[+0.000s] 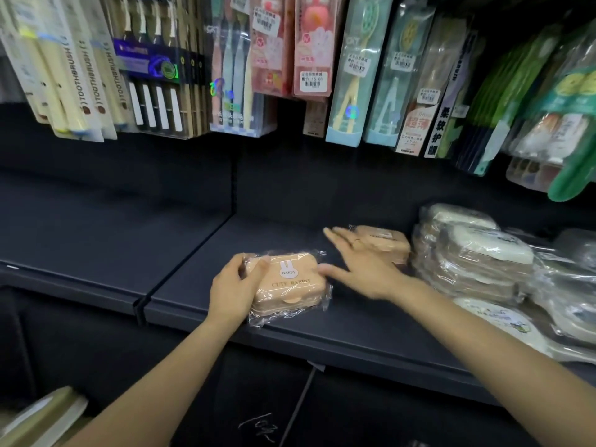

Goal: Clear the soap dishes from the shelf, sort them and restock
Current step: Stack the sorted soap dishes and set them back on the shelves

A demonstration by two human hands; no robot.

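Peach-coloured soap dish [288, 283], wrapped in clear film, printed with a rabbit and the words "CUTE RABBIT": lies flat near the front edge of the dark shelf [322, 333], just right of the shelf's dividing seam. Left hand [233, 287] holds its left end, thumb on top and fingers curled round the side. Right hand [361, 259] is spread flat with straight fingers just right of that dish, gripping nothing; its thumb reaches toward the dish's right edge, and whether it touches cannot be told.

Second peach soap dish [385, 241], also film-wrapped: farther back, partly hidden behind the right hand.

White soap dishes [477, 253], film-wrapped: stacked in a pile at the right of the shelf, with more wrapped ones lying nearer and farther right.

Toothbrush packs [80, 75] and other carded goods: hanging in rows above the shelf.
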